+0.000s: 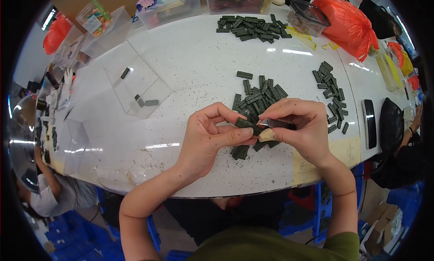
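Observation:
My left hand pinches a short dark green ridged block between thumb and fingers. My right hand grips a small dark-handled tool with a shiny tip, which looks like a small knife. Its tip meets or nearly meets the block's right end; the exact contact is hidden by the fingers. A pale yellow cover wraps my right thumb tip. Beneath and beyond both hands, a loose pile of similar green blocks lies on the white table, partly hidden by my fingers.
More green blocks lie at the back and at right. A clear open box with a few pieces sits left. Plastic tubs, a red bag and a phone edge the table. Other people sit left and right.

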Available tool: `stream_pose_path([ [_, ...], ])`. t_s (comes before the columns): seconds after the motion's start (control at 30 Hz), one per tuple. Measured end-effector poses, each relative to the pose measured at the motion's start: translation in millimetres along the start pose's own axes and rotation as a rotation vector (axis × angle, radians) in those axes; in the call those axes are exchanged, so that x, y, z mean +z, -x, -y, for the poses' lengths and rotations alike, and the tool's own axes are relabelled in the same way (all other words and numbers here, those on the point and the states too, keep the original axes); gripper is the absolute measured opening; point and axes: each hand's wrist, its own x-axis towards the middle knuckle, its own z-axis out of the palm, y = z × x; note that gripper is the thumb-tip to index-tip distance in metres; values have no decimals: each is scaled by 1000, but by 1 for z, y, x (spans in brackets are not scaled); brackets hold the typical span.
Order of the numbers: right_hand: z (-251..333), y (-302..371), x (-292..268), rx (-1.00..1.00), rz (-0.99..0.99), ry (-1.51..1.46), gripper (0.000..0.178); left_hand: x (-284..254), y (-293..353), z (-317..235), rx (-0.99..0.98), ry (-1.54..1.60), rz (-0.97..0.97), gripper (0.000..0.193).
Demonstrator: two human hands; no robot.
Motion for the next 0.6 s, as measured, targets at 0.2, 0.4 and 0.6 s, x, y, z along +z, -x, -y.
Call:
stream_pose_path([
  [0.2,2,1,3,17,-9,-18,28,2,0,-1,14,33,25,20],
  [0.4,1,2,1,-35,-4,8,27,2,0,-2,27,16,57,20],
  [0.6,0,0,-5,-249,43,214,28,1,-5,-16,-139,37,138,24],
])
